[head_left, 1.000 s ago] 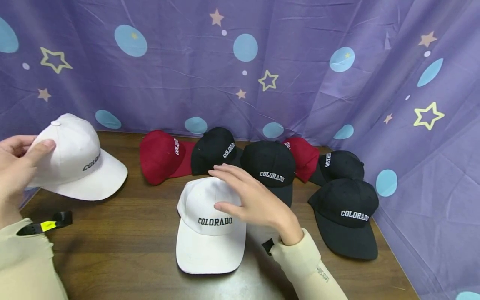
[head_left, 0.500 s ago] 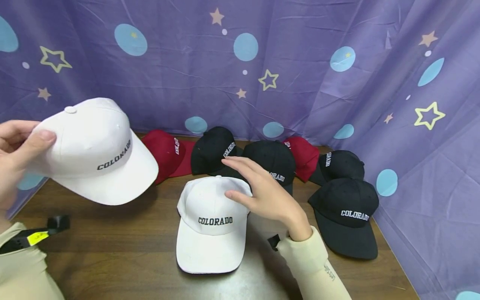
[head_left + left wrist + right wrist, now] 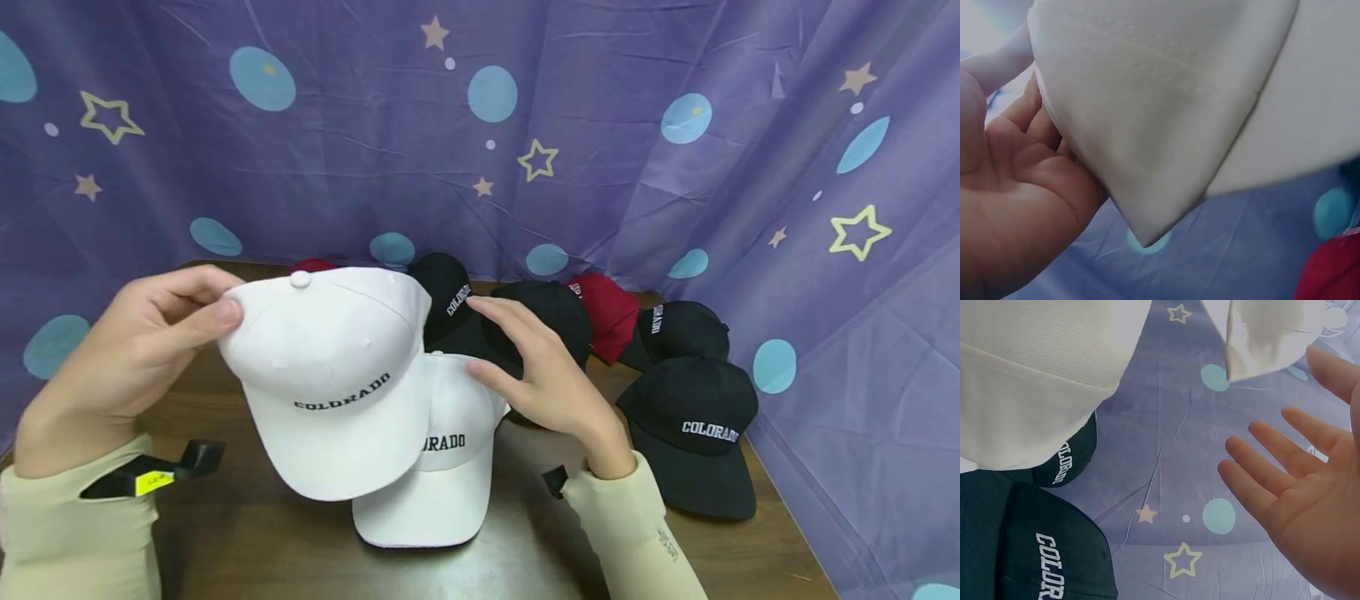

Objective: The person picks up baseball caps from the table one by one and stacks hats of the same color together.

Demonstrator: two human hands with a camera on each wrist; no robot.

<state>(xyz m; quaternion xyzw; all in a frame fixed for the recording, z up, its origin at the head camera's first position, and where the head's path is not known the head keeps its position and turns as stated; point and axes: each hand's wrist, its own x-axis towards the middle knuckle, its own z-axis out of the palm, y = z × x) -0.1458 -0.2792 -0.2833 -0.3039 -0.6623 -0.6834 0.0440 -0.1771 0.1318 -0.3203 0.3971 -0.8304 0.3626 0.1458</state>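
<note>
My left hand (image 3: 142, 342) pinches the back of a white baseball cap (image 3: 330, 358) between thumb and fingers, holding it in the air, brim tilted toward me. In the left wrist view the palm (image 3: 1029, 206) is beside the cap's side panel (image 3: 1135, 112). Below and behind it, a second white cap (image 3: 457, 492) sits on the table, partly covered in the head view. My right hand (image 3: 547, 379) hovers at that cap's upper right, fingers spread and holding nothing. In the right wrist view its fingers (image 3: 1266, 469) are apart from the caps.
Black caps (image 3: 442, 292) and a red cap (image 3: 603, 312) line the back of the wooden table (image 3: 247, 542). Another black cap (image 3: 693, 417) lies at the right. A second red cap (image 3: 313, 265) is mostly hidden behind the held one. A purple curtain (image 3: 420, 192) hangs behind.
My left hand has carried the white cap rightward from the left side, so it now overlaps the white cap on the table. My right hand has shifted slightly right.
</note>
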